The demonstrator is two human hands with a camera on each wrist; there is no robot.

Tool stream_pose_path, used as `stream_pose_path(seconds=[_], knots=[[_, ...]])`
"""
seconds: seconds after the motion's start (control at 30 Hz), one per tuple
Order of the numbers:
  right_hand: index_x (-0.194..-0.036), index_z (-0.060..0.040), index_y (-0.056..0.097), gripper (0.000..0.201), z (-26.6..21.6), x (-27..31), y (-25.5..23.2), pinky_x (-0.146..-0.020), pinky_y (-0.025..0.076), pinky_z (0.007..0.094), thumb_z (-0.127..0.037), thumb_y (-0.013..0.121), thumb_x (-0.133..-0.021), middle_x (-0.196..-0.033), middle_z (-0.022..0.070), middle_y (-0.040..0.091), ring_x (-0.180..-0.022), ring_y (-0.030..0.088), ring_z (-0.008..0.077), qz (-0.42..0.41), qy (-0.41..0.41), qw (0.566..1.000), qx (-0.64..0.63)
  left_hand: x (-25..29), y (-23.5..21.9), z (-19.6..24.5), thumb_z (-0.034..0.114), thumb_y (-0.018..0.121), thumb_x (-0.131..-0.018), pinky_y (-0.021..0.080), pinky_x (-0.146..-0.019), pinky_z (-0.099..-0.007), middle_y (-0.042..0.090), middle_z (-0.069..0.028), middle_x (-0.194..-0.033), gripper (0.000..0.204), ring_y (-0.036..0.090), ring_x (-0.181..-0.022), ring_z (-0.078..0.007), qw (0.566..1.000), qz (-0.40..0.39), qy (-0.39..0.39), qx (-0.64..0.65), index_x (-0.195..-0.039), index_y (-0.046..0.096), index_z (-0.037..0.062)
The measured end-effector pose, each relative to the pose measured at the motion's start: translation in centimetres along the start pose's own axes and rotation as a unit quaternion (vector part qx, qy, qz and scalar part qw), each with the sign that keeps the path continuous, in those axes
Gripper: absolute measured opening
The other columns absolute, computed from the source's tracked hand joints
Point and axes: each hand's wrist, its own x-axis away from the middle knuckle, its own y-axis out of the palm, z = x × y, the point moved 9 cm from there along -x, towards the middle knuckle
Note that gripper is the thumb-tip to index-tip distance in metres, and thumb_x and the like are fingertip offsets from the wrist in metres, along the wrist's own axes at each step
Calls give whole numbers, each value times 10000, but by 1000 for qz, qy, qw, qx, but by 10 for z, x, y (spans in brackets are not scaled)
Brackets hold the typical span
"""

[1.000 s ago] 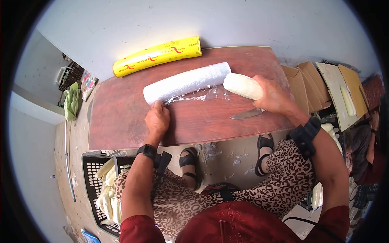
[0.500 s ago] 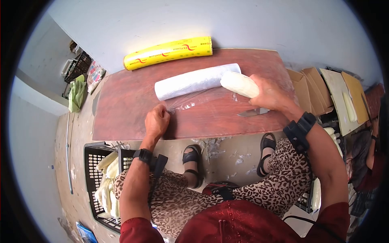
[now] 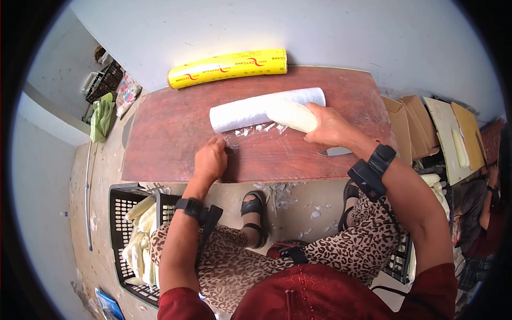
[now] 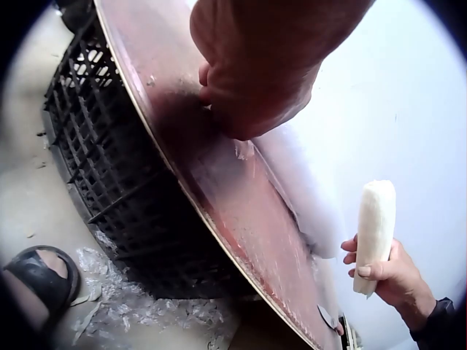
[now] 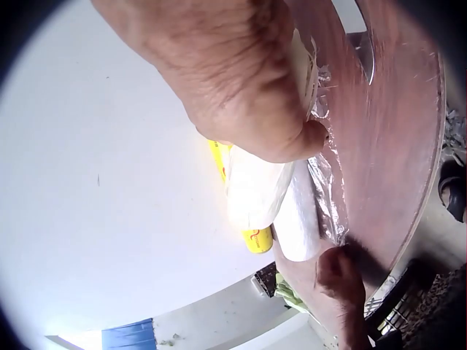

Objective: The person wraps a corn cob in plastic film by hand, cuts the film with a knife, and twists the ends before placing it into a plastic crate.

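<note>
A white roll of clear film [image 3: 240, 113] lies slantwise on the red-brown table [image 3: 160, 128]. My right hand [image 3: 332, 127] grips one end of a pale, long vegetable [image 3: 292, 116], held over the roll's right part; the right wrist view shows this vegetable [image 5: 255, 189] beyond the hand [image 5: 233, 95]. My left hand [image 3: 210, 159], fingers curled, pinches the loose film edge near the roll's left end, also visible in the right wrist view beside the crinkled film [image 5: 332, 197]. A knife [image 3: 336, 151] lies below my right hand.
A yellow printed roll [image 3: 229, 68] lies at the table's back edge by the wall. A black crate [image 3: 120, 213] of pale vegetables stands at the lower left. Cardboard [image 3: 413, 125] and another person's arm [image 3: 488, 197] are at the right.
My right hand has carried the vegetable leftward, from beside the roll's right end to over the roll. The left hand has drawn slightly away from the roll, holding the film edge.
</note>
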Motion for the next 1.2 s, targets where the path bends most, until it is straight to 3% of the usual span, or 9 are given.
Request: stream_pose_path(seconds=[0.1,0.2,0.3,0.4,0.7,0.9,1.0,1.1,1.2], knots=[[-1180,2,541,549,-5,-6,2,-811,503,382,-85,730,-671,-1004,212,653,-935,643,308,-1,12,1000,16,0,-1,-13,79,532,-818,510,-781,-486,634,-181,-1015,139,627,-913,-399,996,-36,-78,5,-940,594,52],[-1169,12,538,544,-8,-12,5,-820,503,387,-88,725,-668,-1010,226,649,-949,640,324,12,-20,999,38,2,-15,-5,116,559,-834,502,-787,-490,633,-197,-1008,131,619,-929,-408,993,10,-101,60,-941,584,43],[-1157,20,535,538,-6,-15,11,-836,501,390,-91,720,-664,-1016,235,646,-969,638,334,4,-22,1000,12,3,-16,15,169,600,-845,503,-771,-488,628,-198,-996,163,619,-917,-411,990,-36,-109,87,-923,567,30],[-1156,22,534,535,-5,-17,14,-843,500,389,-93,714,-665,-1020,238,644,-975,636,338,2,-22,1000,17,6,-3,28,218,632,-851,508,-761,-484,622,-190,-990,218,624,-898,-407,998,-47,-37,16,-914,550,26],[-1147,0,542,544,-2,-11,8,-827,501,396,-115,740,-653,-1018,228,650,-975,640,335,15,-4,1000,17,-1,10,29,125,552,-852,534,-698,-468,626,-165,-992,112,653,-809,-374,997,-33,18,-73,-941,562,56],[-1137,-1,551,545,6,-2,-6,-822,498,396,-130,746,-645,-1010,217,651,-947,635,339,52,-4,998,28,4,9,23,124,557,-824,529,-706,-470,636,-164,-941,111,651,-821,-374,998,-10,27,-50,-909,579,57],[-1128,5,556,547,14,-1,-11,-823,496,390,-139,745,-636,-1009,214,650,-939,633,329,50,-1,998,38,9,6,17,118,558,-812,524,-731,-471,651,-179,-941,117,649,-838,-380,999,-32,3,-37,-896,601,47],[-1114,9,561,548,18,0,-16,-817,496,386,-152,747,-625,-1000,209,652,-928,637,318,66,-6,997,27,13,5,8,126,567,-813,518,-753,-469,659,-198,-963,130,649,-861,-383,994,-75,-75,4,-898,618,43],[-1104,4,565,536,18,0,-16,-808,497,382,-152,748,-625,-990,198,655,-918,641,309,66,-9,998,20,11,4,7,158,587,-831,516,-761,-462,666,-190,-970,135,646,-883,-382,989,-58,-120,71,-902,628,51]])
